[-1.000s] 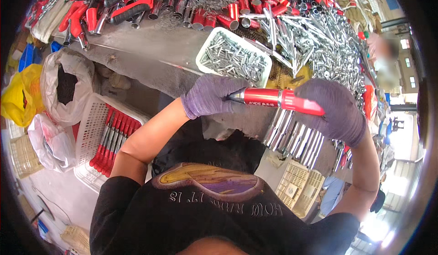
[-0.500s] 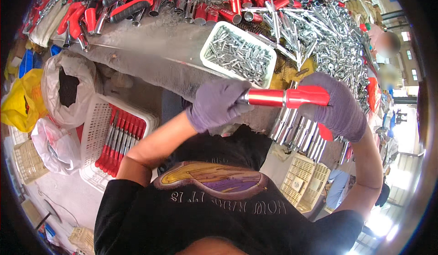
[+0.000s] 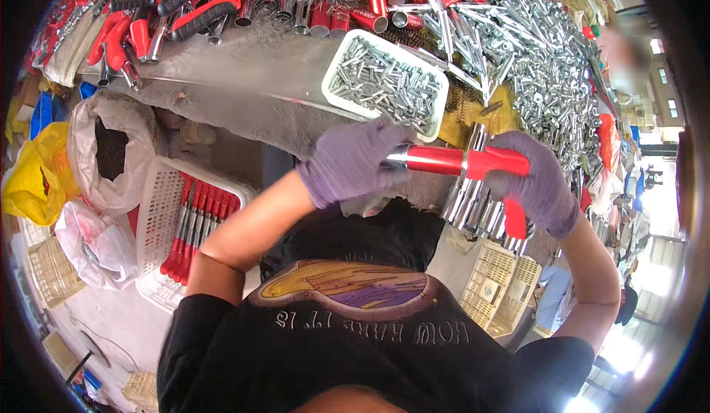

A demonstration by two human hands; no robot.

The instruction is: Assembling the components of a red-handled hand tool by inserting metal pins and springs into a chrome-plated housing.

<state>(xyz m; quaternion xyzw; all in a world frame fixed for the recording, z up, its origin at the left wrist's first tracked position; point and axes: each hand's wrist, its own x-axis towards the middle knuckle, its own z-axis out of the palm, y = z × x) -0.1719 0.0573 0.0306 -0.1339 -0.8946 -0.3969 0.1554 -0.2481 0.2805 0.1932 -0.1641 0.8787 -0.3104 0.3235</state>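
Left hand (image 3: 356,161) grips red tool (image 3: 438,159) by metal end (image 3: 399,156), right hand (image 3: 538,180) by handle (image 3: 505,162); next move likely needs both steady

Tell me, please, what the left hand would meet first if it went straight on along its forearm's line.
Probably the white tray of small metal parts, though depth is unclear and the left hand might pass above it.

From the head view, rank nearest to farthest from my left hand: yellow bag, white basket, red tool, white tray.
1. Red tool: held by the left hand.
2. White tray: just ahead, slightly right.
3. White basket: lower left.
4. Yellow bag: far left.
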